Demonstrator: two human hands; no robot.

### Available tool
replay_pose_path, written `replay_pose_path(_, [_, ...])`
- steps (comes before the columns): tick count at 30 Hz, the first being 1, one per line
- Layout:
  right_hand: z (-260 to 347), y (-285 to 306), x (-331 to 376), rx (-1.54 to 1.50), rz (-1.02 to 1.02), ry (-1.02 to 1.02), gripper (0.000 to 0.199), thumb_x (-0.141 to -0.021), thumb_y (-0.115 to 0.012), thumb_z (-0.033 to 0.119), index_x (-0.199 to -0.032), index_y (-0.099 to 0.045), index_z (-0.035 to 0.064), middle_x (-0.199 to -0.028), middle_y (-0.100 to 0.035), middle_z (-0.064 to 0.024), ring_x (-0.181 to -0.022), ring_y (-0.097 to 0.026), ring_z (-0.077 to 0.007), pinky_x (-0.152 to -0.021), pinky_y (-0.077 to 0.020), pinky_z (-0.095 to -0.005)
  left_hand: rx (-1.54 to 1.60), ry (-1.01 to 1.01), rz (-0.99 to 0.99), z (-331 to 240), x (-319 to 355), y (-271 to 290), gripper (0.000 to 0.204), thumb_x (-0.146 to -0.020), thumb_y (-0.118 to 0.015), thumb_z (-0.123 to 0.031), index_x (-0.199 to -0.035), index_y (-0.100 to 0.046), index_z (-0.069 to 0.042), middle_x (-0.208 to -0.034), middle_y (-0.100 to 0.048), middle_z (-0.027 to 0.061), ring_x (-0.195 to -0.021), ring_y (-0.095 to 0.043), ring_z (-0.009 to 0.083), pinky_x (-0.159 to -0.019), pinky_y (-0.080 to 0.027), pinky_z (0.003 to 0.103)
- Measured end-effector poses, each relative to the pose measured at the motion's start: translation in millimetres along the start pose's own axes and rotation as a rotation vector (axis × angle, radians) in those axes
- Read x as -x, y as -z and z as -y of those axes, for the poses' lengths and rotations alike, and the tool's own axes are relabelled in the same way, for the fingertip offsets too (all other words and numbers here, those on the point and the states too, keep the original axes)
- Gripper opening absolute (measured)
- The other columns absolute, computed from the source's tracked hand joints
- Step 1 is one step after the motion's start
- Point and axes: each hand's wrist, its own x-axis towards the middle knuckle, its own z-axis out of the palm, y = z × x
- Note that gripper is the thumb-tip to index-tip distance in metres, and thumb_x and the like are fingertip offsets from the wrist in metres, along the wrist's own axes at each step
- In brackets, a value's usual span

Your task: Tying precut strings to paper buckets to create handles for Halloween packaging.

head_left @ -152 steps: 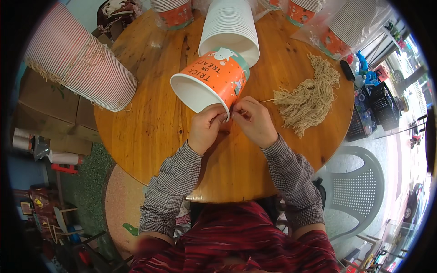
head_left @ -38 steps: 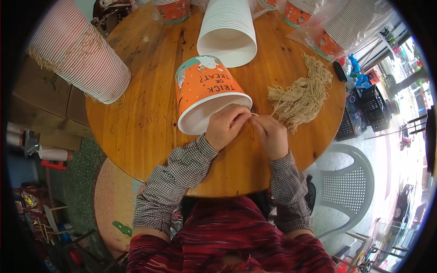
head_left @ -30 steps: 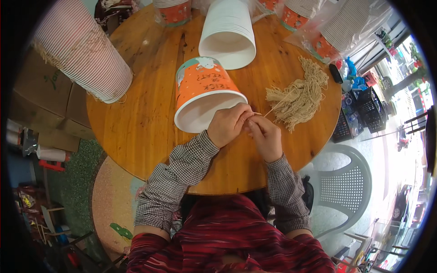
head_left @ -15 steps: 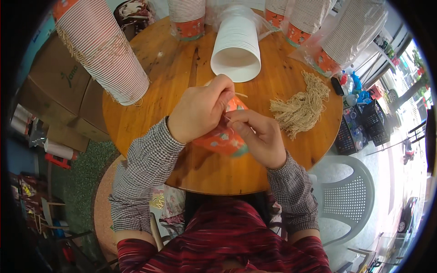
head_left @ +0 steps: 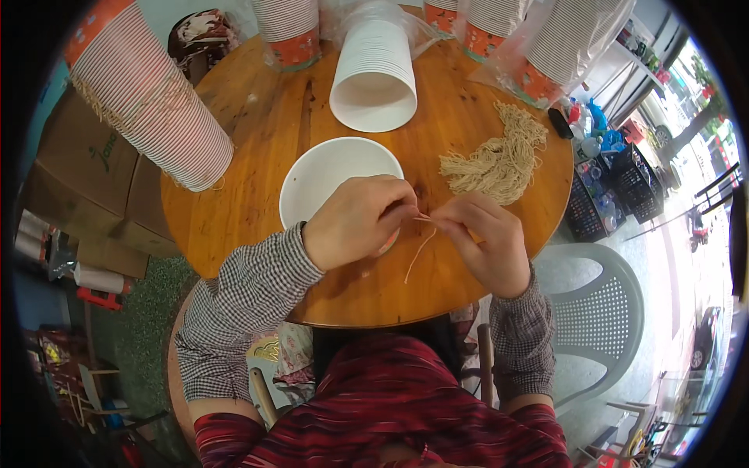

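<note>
A paper bucket [head_left: 321, 170], white inside with a bit of its orange printed outside showing, is on the round wooden table with its mouth facing up. My left hand [head_left: 360, 220] is in front of its near right side, thumb and fingers pinched on a thin beige string [head_left: 422, 251]. Just right of the bucket, my right hand [head_left: 488, 243] also pinches this string, close to the left fingertips. One loose end of the string dangles below the fingers. Where the string meets the bucket is hidden by my left hand. Farther right lies a bundle of beige strings [head_left: 499, 160].
A stack of white buckets [head_left: 374, 86] lies on its side behind. At the left leans a tall bucket stack [head_left: 156, 101] with strings hanging on it. Plastic-wrapped stacks [head_left: 542, 74] line the back. A grey plastic chair [head_left: 597, 312] stands at the right, cardboard boxes [head_left: 86, 171] at the left.
The bucket has turned from showing its orange printed side to mouth up. My right hand is now a little farther right, and the string shows between both hands with a loose end hanging.
</note>
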Motion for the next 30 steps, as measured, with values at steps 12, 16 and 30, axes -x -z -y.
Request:
replay_pose_path(12, [-47.9, -24.4, 5.6, -0.517, -0.275, -0.308, 0.020, -0.080, -0.066, -0.004, -0.100, -0.063, -0.0005, -0.094, -0.060, -0.0054, -0.077, -0.056, -0.0096, -0.067, -0.0453, -0.0214, 0.729, 0.466, 0.254, 9.8, -11.6, -16.6, 0.012, -0.091, -0.058, -0.008, -0.086, -0.060, 0.002, -0.070, -0.056, 0.0001, -0.061, -0.051, 0.0051, -0.058, -0.042, 0.020])
replay_pose_path(16, [-47.3, -28.8, 30.2, -0.575, -0.252, -0.287, 0.022, -0.079, -0.066, -0.007, -0.099, -0.064, -0.0006, -0.097, -0.059, -0.0052, -0.082, -0.059, -0.0100, -0.070, -0.0484, -0.0216, 0.806, 0.564, 0.218, 12.3, -14.0, -19.9, 0.016, -0.093, -0.058, -0.013, -0.085, -0.060, 0.001, -0.070, -0.056, -0.0004, -0.058, -0.052, 0.0060, -0.053, -0.042, 0.021])
replay_pose_path(30, [-52.9, -41.8, 23.9, -0.519, -0.373, -0.241, 0.010, -0.081, -0.066, -0.004, -0.090, -0.065, 0.0002, -0.084, -0.061, -0.0045, -0.076, -0.059, -0.0113, -0.067, -0.0473, -0.0228, 0.787, 0.491, 0.223, 12.7, -13.1, -21.0, 0.016, -0.093, -0.058, -0.013, -0.088, -0.061, 0.001, -0.074, -0.058, 0.0010, -0.059, -0.052, 0.0055, -0.054, -0.043, 0.019])
